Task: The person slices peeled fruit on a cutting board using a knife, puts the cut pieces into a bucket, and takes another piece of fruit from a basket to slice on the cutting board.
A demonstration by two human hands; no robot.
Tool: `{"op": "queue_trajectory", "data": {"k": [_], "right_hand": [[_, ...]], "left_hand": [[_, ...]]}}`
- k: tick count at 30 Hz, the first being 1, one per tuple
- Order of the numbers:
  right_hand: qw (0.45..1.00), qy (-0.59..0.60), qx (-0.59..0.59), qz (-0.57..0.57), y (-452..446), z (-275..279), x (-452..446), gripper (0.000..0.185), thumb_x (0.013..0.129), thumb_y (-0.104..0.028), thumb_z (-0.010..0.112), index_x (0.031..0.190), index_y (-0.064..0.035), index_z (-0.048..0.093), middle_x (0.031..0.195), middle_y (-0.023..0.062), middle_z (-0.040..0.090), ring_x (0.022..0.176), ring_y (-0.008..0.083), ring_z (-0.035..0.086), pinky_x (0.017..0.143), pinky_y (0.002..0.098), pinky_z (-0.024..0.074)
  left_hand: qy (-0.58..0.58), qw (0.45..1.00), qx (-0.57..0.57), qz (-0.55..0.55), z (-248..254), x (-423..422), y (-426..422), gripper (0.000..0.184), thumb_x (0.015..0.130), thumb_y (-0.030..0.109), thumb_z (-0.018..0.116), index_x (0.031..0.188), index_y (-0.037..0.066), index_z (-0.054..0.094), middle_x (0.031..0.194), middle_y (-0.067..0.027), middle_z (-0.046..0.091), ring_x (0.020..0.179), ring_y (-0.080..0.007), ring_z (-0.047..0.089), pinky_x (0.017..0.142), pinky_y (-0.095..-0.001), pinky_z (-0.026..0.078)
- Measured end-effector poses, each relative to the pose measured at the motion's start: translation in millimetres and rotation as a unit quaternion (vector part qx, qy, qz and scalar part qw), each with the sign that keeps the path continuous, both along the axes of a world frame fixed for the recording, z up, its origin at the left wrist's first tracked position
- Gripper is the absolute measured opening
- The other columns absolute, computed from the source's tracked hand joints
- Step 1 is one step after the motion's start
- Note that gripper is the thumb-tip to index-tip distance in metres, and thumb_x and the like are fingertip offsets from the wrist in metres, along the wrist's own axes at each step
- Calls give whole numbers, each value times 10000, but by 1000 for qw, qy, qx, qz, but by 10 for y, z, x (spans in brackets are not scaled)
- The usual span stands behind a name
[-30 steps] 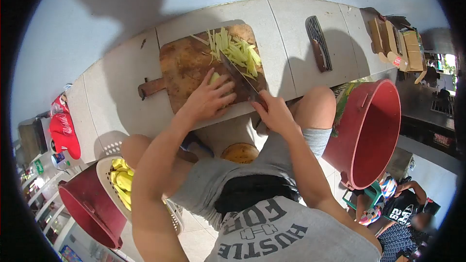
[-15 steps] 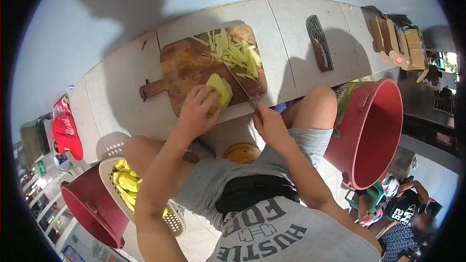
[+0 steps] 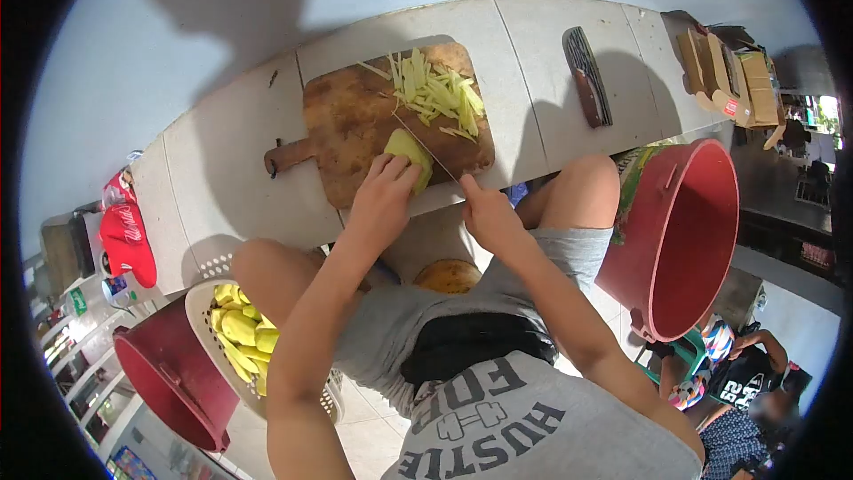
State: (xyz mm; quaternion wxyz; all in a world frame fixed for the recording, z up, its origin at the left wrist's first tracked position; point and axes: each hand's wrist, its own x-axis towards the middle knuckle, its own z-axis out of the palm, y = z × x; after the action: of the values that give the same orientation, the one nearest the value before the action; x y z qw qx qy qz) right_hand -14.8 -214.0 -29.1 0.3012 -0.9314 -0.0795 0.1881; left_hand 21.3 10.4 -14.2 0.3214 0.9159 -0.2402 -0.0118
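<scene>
Since half a second ago, the knife (image 3: 426, 147) has swung in toward the pale green piece (image 3: 409, 152) on the cutting board (image 3: 346, 124), and we see the left hand (image 3: 382, 200) settled lower on that piece, toward its near end. The left hand holds it with bent fingers laid over the top, the thumb hidden; the right hand (image 3: 490, 215) is closed around the knife handle, just beyond the table's near edge. Its forearm angles up and leftward, so the blade slants across the board right beside the piece; we cannot tell whether steel and flesh touch. As we judge it, the cutting is partway along: a loose heap of strips (image 3: 435, 89) lies at the board's far right, while the held piece still looks mostly whole. Farther out, a brown-handled blade (image 3: 587, 98) rests unused on the table (image 3: 538, 31), well right of the board, and down beside the left knee a pale basket (image 3: 201, 309) holds many yellow-green pieces (image 3: 238, 327), seemingly uncut, so much remains.
</scene>
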Motion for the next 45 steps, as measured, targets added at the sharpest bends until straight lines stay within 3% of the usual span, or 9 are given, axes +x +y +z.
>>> {"op": "queue_trajectory", "data": {"k": [3,9,11,15,17,20,28,38,45], "right_hand": [[998,49,-35,-12,20,20,20,304,934,-100,527,1217,-43,434,954,324,653,909,537,646,779,620,517],[999,-14,-48,-11,-31,-26,-24,201,957,-87,515,1123,-16,428,833,297,634,811,514,632,719,623,479],[993,43,-106,27,-8,199,-14,225,993,-114,454,1209,-61,424,941,296,662,864,508,678,712,595,551],[994,41,-98,25,20,391,-48,200,1007,-133,459,1191,-65,423,906,263,661,836,495,681,696,589,554],[997,23,-74,5,6,343,-66,155,978,-119,516,1059,-37,412,826,282,640,792,517,628,681,618,484],[997,34,-73,8,12,379,-28,156,975,-117,517,1047,-30,408,828,283,641,792,515,626,676,616,476],[997,54,-50,22,59,-7,216,150,961,-84,476,1083,-34,404,826,296,652,823,504,653,676,610,486],[991,67,-108,40,12,479,8,269,932,-48,493,1192,-20,429,804,295,648,805,509,648,684,604,503],[996,53,-58,42,127,41,269,273,920,-41,493,1182,-3,424,798,302,648,803,505,653,688,612,496]], "left_hand": [[-3,1000,23,2,25,40,-62,423,737,-74,643,1147,29,629,1157,-154,610,1162,-398,544,960,-441,516],[14,998,68,-1,50,43,-119,405,745,-69,633,1141,15,615,1154,-158,599,1160,-422,522,961,-446,513],[41,996,85,-3,72,50,-120,402,752,-65,630,1147,14,615,1173,-160,596,1169,-429,516,967,-447,510],[16,993,114,-23,77,71,-131,398,759,-59,626,1151,11,617,1213,-164,588,1179,-443,501,972,-448,513],[20,992,121,-27,90,64,-134,401,759,-59,627,1153,9,617,1221,-166,586,1180,-448,497,978,-447,510],[44,993,104,-14,102,60,-152,402,762,-53,627,1159,6,614,1213,-164,586,1179,-452,500,981,-442,511],[7,996,91,-9,104,54,-135,375,766,-45,631,1138,-7,602,1192,-166,581,1172,-434,512,955,-429,527],[-2,994,112,-17,93,60,-119,388,789,-25,622,1175,11,603,1206,-139,570,1169,-415,514,914,-439,582],[0,995,102,-7,71,76,-94,353,803,2,619,1156,12,615,1175,-132,578,1192,-398,521,837,-433,616]]}}
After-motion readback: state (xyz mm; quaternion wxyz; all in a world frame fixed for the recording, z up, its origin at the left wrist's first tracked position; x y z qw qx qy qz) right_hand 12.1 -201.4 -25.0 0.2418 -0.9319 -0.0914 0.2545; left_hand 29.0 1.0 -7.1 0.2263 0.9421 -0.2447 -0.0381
